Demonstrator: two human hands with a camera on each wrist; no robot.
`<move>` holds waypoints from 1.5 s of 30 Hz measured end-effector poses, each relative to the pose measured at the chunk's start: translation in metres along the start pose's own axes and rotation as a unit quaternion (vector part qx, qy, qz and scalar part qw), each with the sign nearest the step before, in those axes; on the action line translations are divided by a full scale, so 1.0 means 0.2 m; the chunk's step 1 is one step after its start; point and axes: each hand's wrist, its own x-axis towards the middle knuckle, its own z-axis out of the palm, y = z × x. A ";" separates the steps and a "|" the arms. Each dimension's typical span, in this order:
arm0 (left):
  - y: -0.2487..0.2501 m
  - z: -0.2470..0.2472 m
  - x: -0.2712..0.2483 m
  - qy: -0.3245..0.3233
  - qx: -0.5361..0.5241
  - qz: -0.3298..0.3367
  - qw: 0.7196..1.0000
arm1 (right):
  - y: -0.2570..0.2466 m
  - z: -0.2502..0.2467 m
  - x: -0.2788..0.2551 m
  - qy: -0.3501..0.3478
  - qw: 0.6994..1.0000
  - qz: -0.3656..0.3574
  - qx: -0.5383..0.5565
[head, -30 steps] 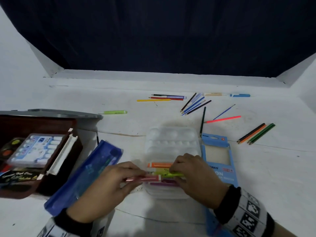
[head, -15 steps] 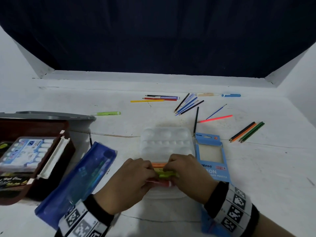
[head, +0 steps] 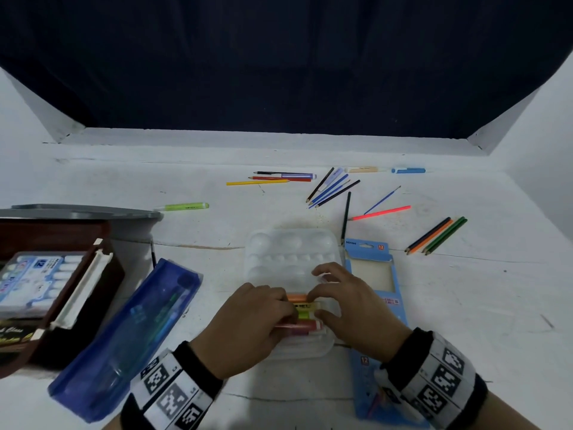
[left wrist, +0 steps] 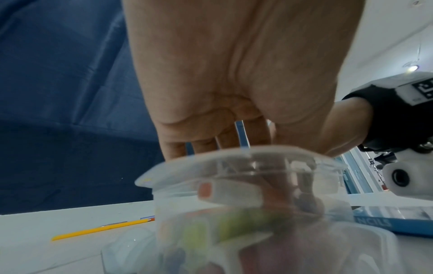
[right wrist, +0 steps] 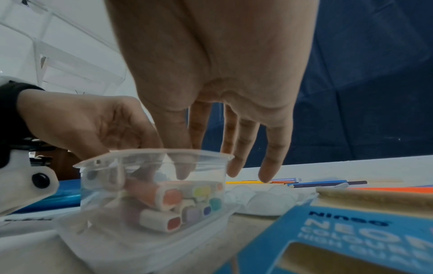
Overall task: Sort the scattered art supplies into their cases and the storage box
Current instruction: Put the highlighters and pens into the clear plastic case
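A clear plastic case of chunky markers sits in front of me, against a white paint palette. My left hand reaches in from the left, fingers curled over a pink marker lying on top of the pile. My right hand comes from the right with fairly straight fingers. Its thumb and forefinger tips touch the yellow-green highlighter. In the right wrist view the case shows several markers stacked end-on, an orange-pink one uppermost.
A blue pencil box lies right of the case and a blue zip pouch left of it. A brown storage box with a paint set stands far left. Loose pencils and a green highlighter lie beyond.
My left hand has brought the pink marker rightward into the case. Both hands have drawn together over the markers, and the green highlighter has settled lower among them.
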 end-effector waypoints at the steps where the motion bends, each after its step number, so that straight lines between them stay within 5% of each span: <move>1: 0.01 0.00 0.01 -0.002 -0.004 0.002 1.000 | 0.00 0.00 0.00 0.000 1.000 0.002 0.000; 9: 0.01 0.03 0.04 0.015 0.016 0.003 1.000 | 0.01 -0.01 0.00 0.006 1.000 -0.006 0.001; 28: -0.14 -0.07 -0.05 0.129 -0.120 -0.038 0.984 | 0.09 -0.09 0.05 0.038 0.994 0.017 0.102; 37: -0.21 -0.16 0.03 0.181 -0.305 -0.123 0.927 | 0.12 -0.16 0.22 0.073 0.988 0.046 0.126; 45: -0.54 -0.23 0.24 0.239 -0.233 -0.192 0.923 | 0.27 -0.28 0.48 0.118 0.987 0.043 0.096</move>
